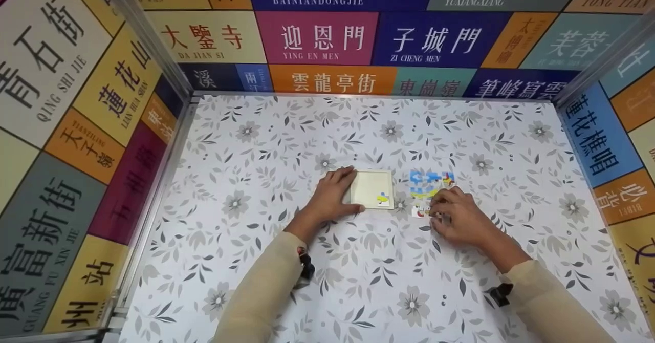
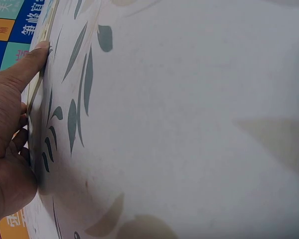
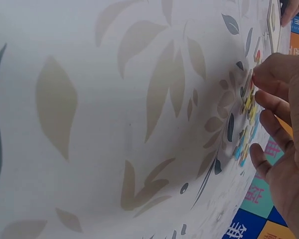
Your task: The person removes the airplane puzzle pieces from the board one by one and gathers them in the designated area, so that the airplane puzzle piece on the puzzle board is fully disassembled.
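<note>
A square, pale puzzle tray (image 1: 364, 187) lies on the table, with one yellow, blue and white piece (image 1: 383, 198) in its lower right corner. My left hand (image 1: 332, 193) grips the tray's left side, thumb at the lower edge and fingers at the upper one; in the left wrist view the thumb (image 2: 27, 67) lies along its edge. To the tray's right are several colourful jigsaw pieces (image 1: 424, 179), mostly blue and yellow. Over their lower right side, my right hand (image 1: 458, 215) pinches a puzzle piece between thumb and index finger, mostly hidden by the fingers. Its other fingers (image 3: 275, 127) are bent loosely.
A white tablecloth (image 1: 286, 143) with grey flowers and leaves covers the table. Upright panels (image 1: 322, 38) with coloured sign blocks stand along the back and both sides. A dark wrist device (image 1: 501, 294) sits at the right sleeve.
</note>
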`<state>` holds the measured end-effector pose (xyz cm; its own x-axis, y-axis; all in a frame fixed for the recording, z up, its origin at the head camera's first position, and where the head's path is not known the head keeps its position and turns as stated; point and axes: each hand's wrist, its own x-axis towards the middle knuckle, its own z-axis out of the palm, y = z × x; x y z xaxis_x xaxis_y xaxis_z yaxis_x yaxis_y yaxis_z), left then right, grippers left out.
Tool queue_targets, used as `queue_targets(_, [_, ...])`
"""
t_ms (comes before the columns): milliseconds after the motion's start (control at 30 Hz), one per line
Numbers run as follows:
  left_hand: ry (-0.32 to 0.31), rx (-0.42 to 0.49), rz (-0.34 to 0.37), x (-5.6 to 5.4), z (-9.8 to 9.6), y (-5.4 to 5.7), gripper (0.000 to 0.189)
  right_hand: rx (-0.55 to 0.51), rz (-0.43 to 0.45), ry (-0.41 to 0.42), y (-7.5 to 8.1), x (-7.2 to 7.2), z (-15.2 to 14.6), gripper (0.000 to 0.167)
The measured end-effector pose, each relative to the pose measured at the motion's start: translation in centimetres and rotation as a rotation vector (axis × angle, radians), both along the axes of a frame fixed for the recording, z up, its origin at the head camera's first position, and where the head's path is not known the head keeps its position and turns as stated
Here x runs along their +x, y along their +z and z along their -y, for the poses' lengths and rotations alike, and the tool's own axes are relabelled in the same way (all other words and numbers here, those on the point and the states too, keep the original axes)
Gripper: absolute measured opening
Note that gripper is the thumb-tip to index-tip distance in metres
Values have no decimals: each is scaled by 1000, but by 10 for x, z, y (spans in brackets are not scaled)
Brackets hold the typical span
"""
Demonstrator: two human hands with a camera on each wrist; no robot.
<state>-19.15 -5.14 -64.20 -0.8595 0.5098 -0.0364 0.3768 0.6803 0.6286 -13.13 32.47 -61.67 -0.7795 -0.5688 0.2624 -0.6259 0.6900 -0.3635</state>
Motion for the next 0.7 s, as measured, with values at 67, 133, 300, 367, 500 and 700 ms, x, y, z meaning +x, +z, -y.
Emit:
queue_targets(67, [2,-2,-3,0,0,0,97,-2,11,1,0,0,0,7])
queue_targets(133, [4,-5,-4,0,0,-1,97,-8,21,4,1,-1,1,7])
queue_targets(300, [7,-8,-1,0,0,0,97,-9,19,10,1,-4,8,6])
queue_targets(367, [5,-5,2,0,0,0,98,-3,13,7,1,-6,13,4])
queue_targets(500, [2,1,12,0,0,0,97,19,17,-10,4,-11,21,22])
queue_targets(700, [5,-10,20,0,0,0,97,50,50,-33,4,-17,35,40])
